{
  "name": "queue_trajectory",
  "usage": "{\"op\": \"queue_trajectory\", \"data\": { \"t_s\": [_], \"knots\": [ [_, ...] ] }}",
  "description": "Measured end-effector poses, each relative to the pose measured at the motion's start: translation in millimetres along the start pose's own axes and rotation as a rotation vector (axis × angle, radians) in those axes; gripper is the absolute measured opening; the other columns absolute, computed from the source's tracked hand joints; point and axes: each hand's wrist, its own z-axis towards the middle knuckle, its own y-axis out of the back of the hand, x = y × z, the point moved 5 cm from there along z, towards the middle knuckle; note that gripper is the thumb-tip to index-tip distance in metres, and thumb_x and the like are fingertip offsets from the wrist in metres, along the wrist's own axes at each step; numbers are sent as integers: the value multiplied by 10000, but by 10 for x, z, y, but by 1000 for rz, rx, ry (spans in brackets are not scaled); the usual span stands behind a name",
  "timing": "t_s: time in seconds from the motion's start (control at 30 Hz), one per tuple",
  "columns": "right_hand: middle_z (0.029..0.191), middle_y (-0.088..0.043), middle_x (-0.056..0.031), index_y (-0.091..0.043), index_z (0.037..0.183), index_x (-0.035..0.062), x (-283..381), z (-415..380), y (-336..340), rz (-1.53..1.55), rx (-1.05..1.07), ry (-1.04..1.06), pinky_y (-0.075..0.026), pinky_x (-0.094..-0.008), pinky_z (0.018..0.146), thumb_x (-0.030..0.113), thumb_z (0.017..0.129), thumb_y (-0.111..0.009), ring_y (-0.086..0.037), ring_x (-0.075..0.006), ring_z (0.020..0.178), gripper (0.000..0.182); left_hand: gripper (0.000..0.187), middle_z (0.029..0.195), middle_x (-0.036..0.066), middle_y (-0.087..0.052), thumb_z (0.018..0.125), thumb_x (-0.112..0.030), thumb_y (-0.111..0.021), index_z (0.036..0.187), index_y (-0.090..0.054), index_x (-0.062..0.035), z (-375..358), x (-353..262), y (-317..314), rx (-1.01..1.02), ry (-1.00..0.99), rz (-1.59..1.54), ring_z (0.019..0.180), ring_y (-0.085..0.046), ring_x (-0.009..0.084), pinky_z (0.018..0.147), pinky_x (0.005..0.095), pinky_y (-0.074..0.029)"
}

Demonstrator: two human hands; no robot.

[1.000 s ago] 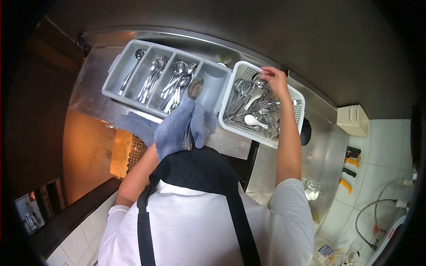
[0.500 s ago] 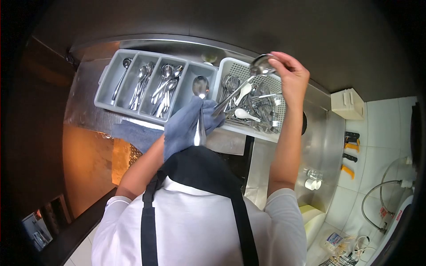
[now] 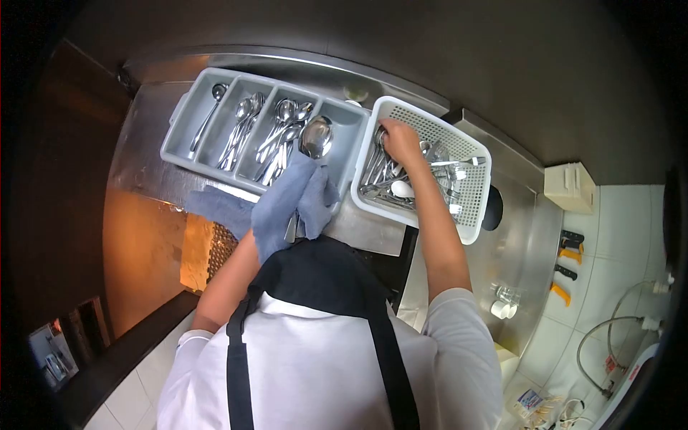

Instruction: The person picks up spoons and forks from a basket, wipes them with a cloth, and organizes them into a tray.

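Observation:
My left hand (image 3: 249,249) is wrapped in a blue-grey cloth (image 3: 279,204), its fingers hidden. It grips a large, round-bowled serving spoon (image 3: 315,136) through the cloth. The bowl sticks up over the grey cutlery tray (image 3: 344,154), and a handle end shows below the cloth. My right hand (image 3: 403,143) reaches into the left end of a white perforated basket (image 3: 469,215). Its fingers are curled together at the spoon heads there; what they pinch is hidden. Forks (image 3: 459,163) and a white spoon (image 3: 403,189) lie about that hand.
Spoons (image 3: 244,129) lie sorted in the tray's compartments, with one small ladle (image 3: 208,118) at the far left. A second blue cloth part (image 3: 218,208) hangs at the counter edge. Knives (image 3: 566,272) hang on the right wall, near white cups (image 3: 502,309).
My right hand has let go of the serving spoon's bowl and moved down-left into the basket. My left hand has shifted left with the cloth and the serving spoon.

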Motion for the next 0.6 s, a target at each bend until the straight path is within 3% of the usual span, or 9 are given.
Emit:
{"op": "queue_trajectory", "data": {
  "t_s": [0.03, 0.1, 0.17, 0.2, 0.3, 0.43, 0.5, 0.6],
  "knots": [
    [1007, -680, -157, -710, 971, 41, 32, -47, -58, -35, -3, 78, -539, -438, 795, 89, 826, -621, -673, -364, 892, 177, 138, 1004, 155, -600, 916, -83, -562, 1027, -576, -1, -59, -11, 12, -14, 1, -46, 941, -607, 258, 806, 344, -511],
    [1025, -658, -158, -704, 942, 51, 22, -41, -148, -133, 94, 153, -537, -454, 791, 83, 814, -618, -668, -359, 892, 157, 118, 921, 127, -614, 948, -136, -541, 974, -567, -24, -396, -400, -317, 73, -715, 767, 872, -627, 227, 789, 333, -522],
    [1034, -637, -157, -699, 909, 56, -74, 26, -158, -264, 285, 135, -536, -457, 786, 90, 807, -627, -664, -354, 895, 129, 142, 837, 98, -617, 971, -167, -525, 952, -569, -34, -377, -408, -329, 143, -616, 749, 787, -632, 196, 747, 314, -531],
    [998, -660, -126, -707, 911, 68, -134, 82, -131, -252, 315, 180, -536, -448, 782, 105, 798, -652, -663, -329, 914, 131, 152, 793, 83, -614, 978, -172, -519, 957, -575, -32, -136, -236, -130, 162, -178, 306, 736, -628, 179, 714, 300, -535],
    [1039, -680, -104, -719, 962, 77, -265, 240, 220, -113, 287, 204, -531, -423, 799, 114, 802, -684, -659, -319, 916, 168, 173, 789, 28, -587, 1020, -192, -485, 934, -548, -56, -106, -107, -224, 170, 206, 50, 661, -587, 89, 610, 232, -514],
    [955, -707, -46, -742, 925, 116, 47, 365, 1297, -117, -67, 268, -533, -389, 747, 125, 803, -686, -667, -272, 855, 135, 243, 715, 39, -565, 1014, -221, -475, 830, -528, -71, -74, -87, -280, 120, 76, 441, 598, -552, 93, 586, 213, -477],
    [961, -709, -46, -749, 923, 110, 291, 355, 1827, -115, -156, 255, -527, -364, 732, 118, 805, -691, -664, -260, 829, 132, 283, 692, 37, -537, 1020, -260, -465, 808, -515, -78, -90, -97, -376, 118, 59, 323, 582, -527, 90, 588, 203, -464],
    [923, -707, -49, -754, 907, 80, 446, 271, 2323, 55, -224, 101, -510, -319, 710, 109, 811, -702, -662, -204, 797, 112, 343, 682, 27, -478, 1038, -351, -440, 829, -490, -84, -149, -105, -561, 158, 116, -200, 583, -486, 83, 597, 211, -467]
  ]
}}
